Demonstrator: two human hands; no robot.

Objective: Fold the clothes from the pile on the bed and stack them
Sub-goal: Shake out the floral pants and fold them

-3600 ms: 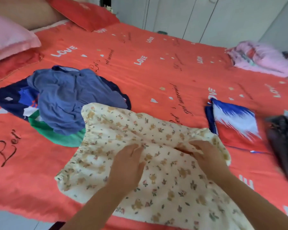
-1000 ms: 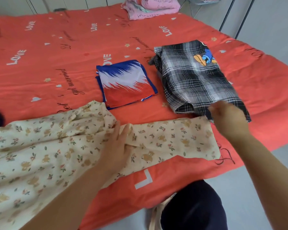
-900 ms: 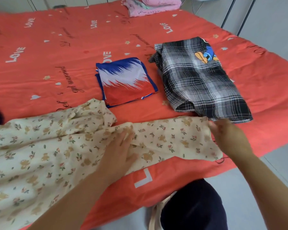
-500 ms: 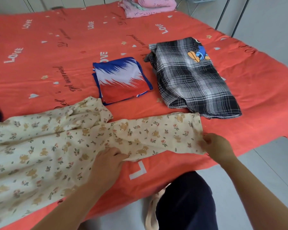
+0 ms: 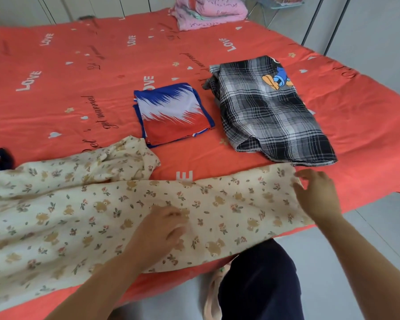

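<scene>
At the near edge of the red bed (image 5: 56,93), a cream floral garment (image 5: 217,204) is spread out for folding.

Half a second earlier the right hand (image 5: 316,197) pinched the end of a narrower, bunched leg. Now that hand is open, fingers spread at the hem, and the leg lies wider and flatter. The left hand (image 5: 162,229) rests on the cloth mid-leg, fingers loose though blurred. No fold appears started. The thin fabric, printed with bears and sprigs, remains rumpled at its far flap. A folded blue-and-red piece (image 5: 173,114) and a plaid garment (image 5: 270,112) wait just beyond.
</scene>
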